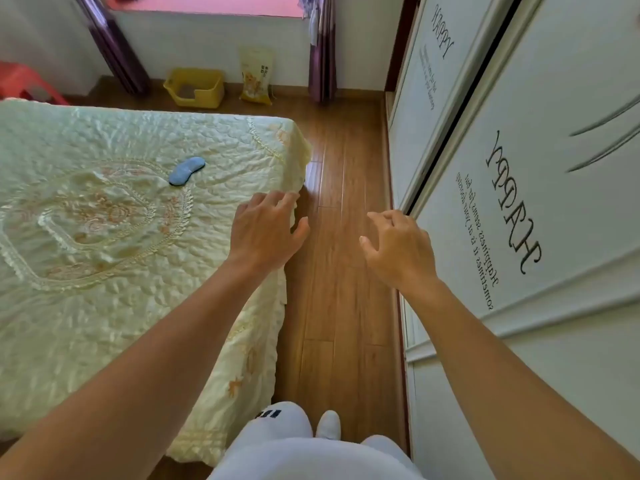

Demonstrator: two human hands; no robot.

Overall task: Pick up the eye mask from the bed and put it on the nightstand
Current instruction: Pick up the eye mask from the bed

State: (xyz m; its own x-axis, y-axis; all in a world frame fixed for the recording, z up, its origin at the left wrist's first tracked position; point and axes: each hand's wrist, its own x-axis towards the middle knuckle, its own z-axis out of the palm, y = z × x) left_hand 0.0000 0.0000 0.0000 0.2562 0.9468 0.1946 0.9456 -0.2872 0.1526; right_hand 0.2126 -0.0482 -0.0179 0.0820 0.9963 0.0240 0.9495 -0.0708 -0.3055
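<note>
A: What does the bed look like?

B: It wears a pale yellow quilted cover with a puckered, glossy surface, ruffled trim and orange embroidered flowers ringed by a raised frilly oval. Its corner droops over the wooden plank floor.

A: And the eye mask?

B: Soft blue fabric, a curved two-lobed shape with a dark edge, lying flat on the cover near the far right part of the bed, on the rim of the frilly oval.

A: Where are the person's hands?

B: The left hand hovers over the bed's right edge, fingers spread and empty, the mask beyond it and to its left, apart from the fingertips. The right hand hangs over the floor beside the white wardrobe door, fingers loosely curled, holding nothing.

A: So neither grip is closed on anything?

B: Both are open and bare.

A: Anything between the left hand and the mask?

B: Only rumpled quilt.

A: What else is around?

B: A yellow plastic bin and a printed bag stand against the far wall, purple curtains hang beside them, and a red stool sits beyond the bed. The wardrobe carries dark script lettering.
</note>
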